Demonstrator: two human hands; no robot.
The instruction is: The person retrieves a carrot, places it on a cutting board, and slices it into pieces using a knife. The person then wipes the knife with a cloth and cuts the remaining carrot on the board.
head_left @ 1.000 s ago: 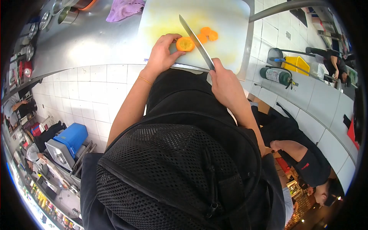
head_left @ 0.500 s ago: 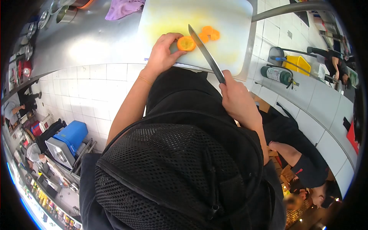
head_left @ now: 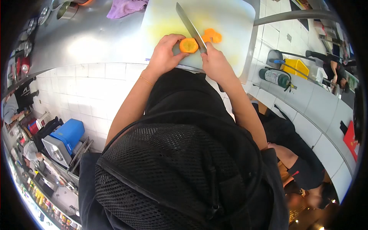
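Our left hand (head_left: 164,55) pinches the round orange piece (head_left: 188,45) on the cutting board (head_left: 163,17), our right hand (head_left: 218,65) grips the knife (head_left: 189,25) close beside it, and, though contact is hard to see, a rolling piece could let the knife slip toward our fingertips.

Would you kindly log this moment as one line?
left hand: holding orange vegetable piece; right hand: holding knife beside it; cut slices: on white cutting board

a purple cloth (head_left: 125,7) lies on the metal counter (head_left: 92,38).
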